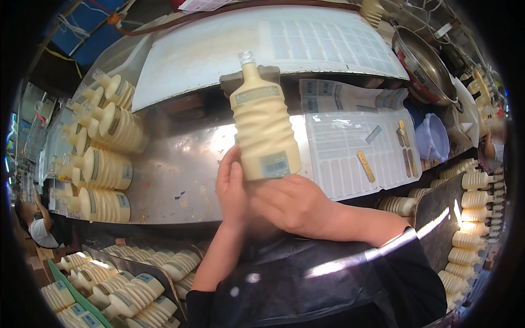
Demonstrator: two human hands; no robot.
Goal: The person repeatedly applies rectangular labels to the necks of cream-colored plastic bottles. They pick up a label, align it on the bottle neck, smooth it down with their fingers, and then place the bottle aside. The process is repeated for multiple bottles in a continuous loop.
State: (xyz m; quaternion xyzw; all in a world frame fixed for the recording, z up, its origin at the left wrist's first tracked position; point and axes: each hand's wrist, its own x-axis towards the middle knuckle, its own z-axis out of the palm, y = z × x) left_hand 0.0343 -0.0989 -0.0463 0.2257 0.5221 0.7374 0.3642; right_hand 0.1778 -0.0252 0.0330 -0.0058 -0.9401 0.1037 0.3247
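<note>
I hold a ribbed plastic bottle (263, 121) of cream-coloured liquid upright in front of me, its clear neck uncapped at the top. A small label sits near its base and a pale strip label near its shoulder. My left hand (231, 188) grips the lower left side of the bottle. My right hand (292, 203) cups the bottle's base from the right and below. Both hands are over a metal worktop (175, 180).
Several similar filled bottles (106, 169) lie on their sides at the worktop's left. More bottles fill a tray (136, 290) at lower left and racks (470, 218) at right. Sticker sheets (355, 150) lie to the right. A metal bowl (424, 68) sits at back right.
</note>
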